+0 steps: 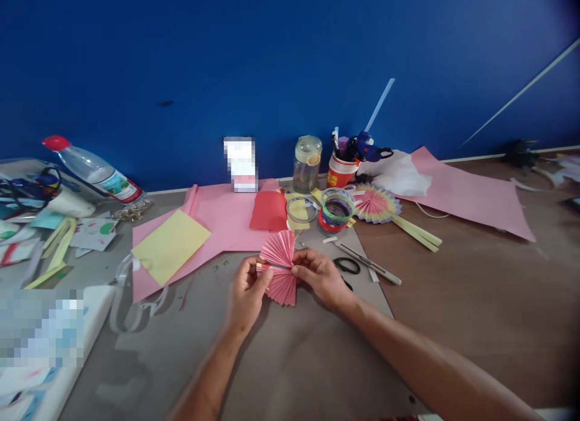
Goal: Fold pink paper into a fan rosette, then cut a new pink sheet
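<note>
Between my two hands is a pink pleated paper fan (pixel 280 252), its folds spread into an upper and a lower half. My left hand (pixel 249 288) is closed on its left side, the thumb in front near a narrow strip across the middle. Thumb and fingers of my right hand (pixel 319 276) pinch the fan at its right edge. A pair of black-handled scissors (pixel 347 265) lies just right of my right hand, partly hidden by it. Beyond them rests a utility knife (pixel 369 264). A finished-looking pleated rosette (pixel 375 203) with yellow strips lies farther back.
Pink paper (pixel 226 215), a yellow sheet (pixel 171 247) and a red paper piece (pixel 268 210) lie behind my hands. A glass jar (pixel 307 167), tape rolls (pixel 336 208) and a paper cup of tools (pixel 341 170) stand by the blue wall. A bottle (pixel 102 173) leans at left.
</note>
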A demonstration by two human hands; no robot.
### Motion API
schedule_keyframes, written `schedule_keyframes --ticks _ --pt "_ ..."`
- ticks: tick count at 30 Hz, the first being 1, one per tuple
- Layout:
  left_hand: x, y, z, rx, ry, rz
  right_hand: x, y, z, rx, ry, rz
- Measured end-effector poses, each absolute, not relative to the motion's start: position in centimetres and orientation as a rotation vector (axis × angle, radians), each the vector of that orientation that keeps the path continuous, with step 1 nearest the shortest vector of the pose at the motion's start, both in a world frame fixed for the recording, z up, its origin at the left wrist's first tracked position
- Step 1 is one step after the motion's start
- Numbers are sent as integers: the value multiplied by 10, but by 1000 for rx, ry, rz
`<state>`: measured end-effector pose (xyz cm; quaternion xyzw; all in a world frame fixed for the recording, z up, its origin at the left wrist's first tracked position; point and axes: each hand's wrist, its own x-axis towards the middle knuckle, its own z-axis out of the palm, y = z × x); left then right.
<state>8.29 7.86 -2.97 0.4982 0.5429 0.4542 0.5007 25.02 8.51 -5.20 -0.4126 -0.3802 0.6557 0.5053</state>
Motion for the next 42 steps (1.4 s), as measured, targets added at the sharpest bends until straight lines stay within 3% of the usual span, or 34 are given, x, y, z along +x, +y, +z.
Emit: schedule_keyframes --ticks 14,22,33,42 --pt "79 84 -32 830 973 1062 256 89 -45 -731 -575 1957" --pt "91 78 -29 1316 1088 976 254 87 -40 -635 -487 2039" --pt "89 75 -29 1084 803 890 255 86 -45 -583 -360 2260" --pt "89 82 -22 1328 816 868 253 85 -46 -484 -265 2292"
